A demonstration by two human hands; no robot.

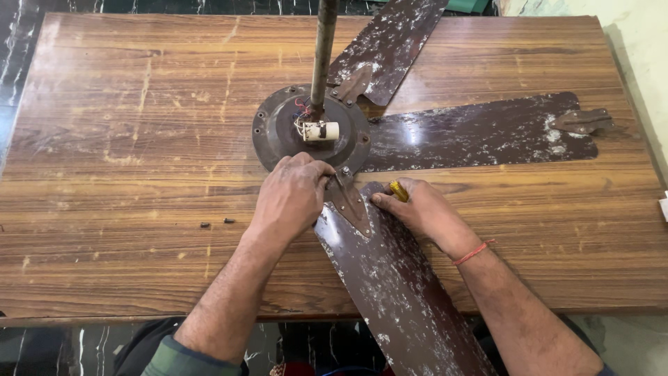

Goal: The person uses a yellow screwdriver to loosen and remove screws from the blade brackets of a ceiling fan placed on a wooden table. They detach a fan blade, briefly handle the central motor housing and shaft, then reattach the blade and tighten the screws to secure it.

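Leaning over the near edge of the wooden table, the person has both hands on a dismantled ceiling fan. The left hand is curled over the spot where the near blade meets the round motor housing, its fingers pressed together around the metal bracket, though what exactly they pinch is hidden under the knuckles. The right hand lies just beside it, on the blade's root, closed around a yellow-handled tool, probably a screwdriver, of which only the end shows. That blade runs from the table's middle out past the near edge, so its tip hangs unsupported; it looks like thin sheet metal, stiff along its length but springy and easy to bend, with flaking brown paint that could feel gritty rather than slick. The bracket end, where the metal is doubled, seems the sound place to hold it. The housing with its upright rod looks heavy and unlikely to shift. A second blade lies loose toward the right edge, a third reaches toward the far edge. Two small dark screws sit near the left forearm. The tabletop is scratched wood-grain laminate; dark marbled flooring shows around it.
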